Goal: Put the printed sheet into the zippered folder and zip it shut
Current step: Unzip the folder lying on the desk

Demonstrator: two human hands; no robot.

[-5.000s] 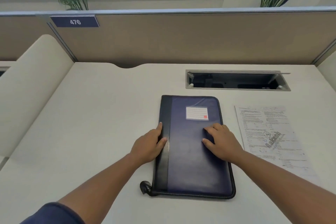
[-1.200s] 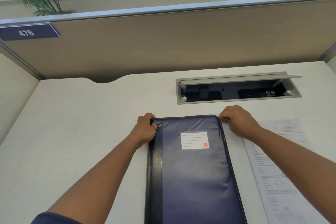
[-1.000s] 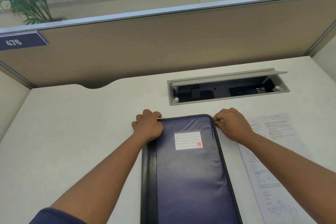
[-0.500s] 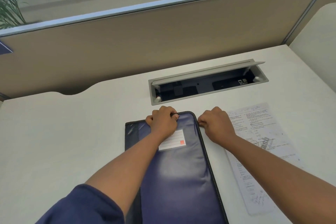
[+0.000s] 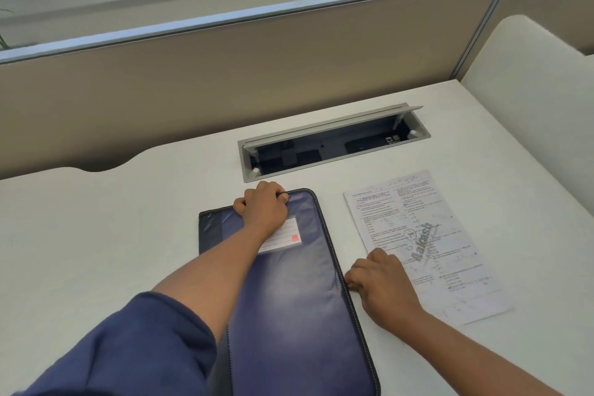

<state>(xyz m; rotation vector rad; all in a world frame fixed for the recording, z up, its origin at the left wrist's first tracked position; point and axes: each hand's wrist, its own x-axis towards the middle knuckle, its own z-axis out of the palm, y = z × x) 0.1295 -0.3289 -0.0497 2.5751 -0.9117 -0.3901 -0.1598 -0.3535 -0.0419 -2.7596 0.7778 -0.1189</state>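
A dark blue zippered folder [image 5: 299,305] with a white label lies flat on the desk in front of me, its cover down. My left hand [image 5: 262,207] grips the folder's far edge, fingers curled over the rim. My right hand [image 5: 377,280] sits at the folder's right edge about halfway down, fingers curled and pinching at the zipper line; the pull itself is hidden under the fingers. The printed sheet [image 5: 427,235] lies flat on the desk to the right of the folder, partly under my right wrist.
An open cable tray [image 5: 334,141] with a raised grey lid is cut into the desk behind the folder. A tan partition [image 5: 225,67] closes the far side, and a cream side panel [image 5: 530,100] stands at the right. Plants rise behind the partition.
My right hand has slid from the folder's far right corner down along its right edge toward me. My left hand has stayed on the far edge. The view has swung right.
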